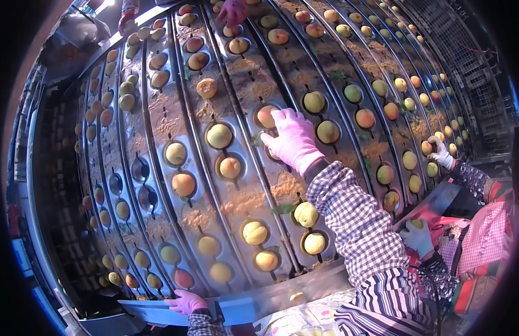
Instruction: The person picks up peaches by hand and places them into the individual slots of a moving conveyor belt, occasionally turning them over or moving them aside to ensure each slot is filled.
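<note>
My right hand [293, 139], in a pink glove and checked sleeve, reaches over the middle of the metal tray conveyor [237, 193]. Its fingertips touch the right side of an orange-red peach [265, 117] in a cup, and the thumb is spread apart below that peach. At the near edge, my left hand [186, 303], also pink-gloved, lies by the blue rim [150, 312] with fingers stretched out and nothing in them. Closest to it is a reddish peach [182, 278] in a cup. A peach with damaged skin [207, 88] sits farther up.
On the right, a co-worker's white-gloved hands [440, 152] are at the peaches, the lower one [417, 238] holding a fruit. Across the conveyor are a person's pink-gloved hand [232, 12] and another hand [126, 25]. Metal bars separate the rows, and brown pulp [287, 185] smears the plates.
</note>
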A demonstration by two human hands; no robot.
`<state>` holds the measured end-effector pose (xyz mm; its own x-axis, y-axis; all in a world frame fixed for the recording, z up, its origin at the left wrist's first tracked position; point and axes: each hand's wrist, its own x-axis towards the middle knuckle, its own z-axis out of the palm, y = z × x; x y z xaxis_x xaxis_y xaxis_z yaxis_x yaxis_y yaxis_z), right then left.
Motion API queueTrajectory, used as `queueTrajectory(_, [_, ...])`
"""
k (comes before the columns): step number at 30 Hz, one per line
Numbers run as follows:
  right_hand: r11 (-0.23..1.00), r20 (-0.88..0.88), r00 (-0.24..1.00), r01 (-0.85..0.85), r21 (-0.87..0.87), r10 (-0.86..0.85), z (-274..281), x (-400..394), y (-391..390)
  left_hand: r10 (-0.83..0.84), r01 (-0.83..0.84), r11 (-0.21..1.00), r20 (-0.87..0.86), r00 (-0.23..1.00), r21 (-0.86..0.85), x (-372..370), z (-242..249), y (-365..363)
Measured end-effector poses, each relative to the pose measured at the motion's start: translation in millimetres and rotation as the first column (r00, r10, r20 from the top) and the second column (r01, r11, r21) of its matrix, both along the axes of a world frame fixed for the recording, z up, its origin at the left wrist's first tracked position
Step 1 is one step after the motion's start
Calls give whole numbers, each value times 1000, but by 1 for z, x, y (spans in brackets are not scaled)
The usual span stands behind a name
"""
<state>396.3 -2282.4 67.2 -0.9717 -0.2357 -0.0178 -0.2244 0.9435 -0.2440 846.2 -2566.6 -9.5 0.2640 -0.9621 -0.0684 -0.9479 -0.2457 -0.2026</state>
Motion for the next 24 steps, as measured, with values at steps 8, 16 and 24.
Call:
queueTrajectory(8, [983,268,961,107,-146,-65,-3,-48,-16,0,-1,1000,-7,1000,-26,13,-13,-6])
queueTrajectory(16, [979,229,970,126,-158,-88,-13,-45,-9,-18,19,999,30,999,-37,15,-11,-6])
queueTrajectory(24, [964,246,958,197,-178,-150,-12,-51,-1,-22,23,999,20,1000,-38,18,-19,-6])
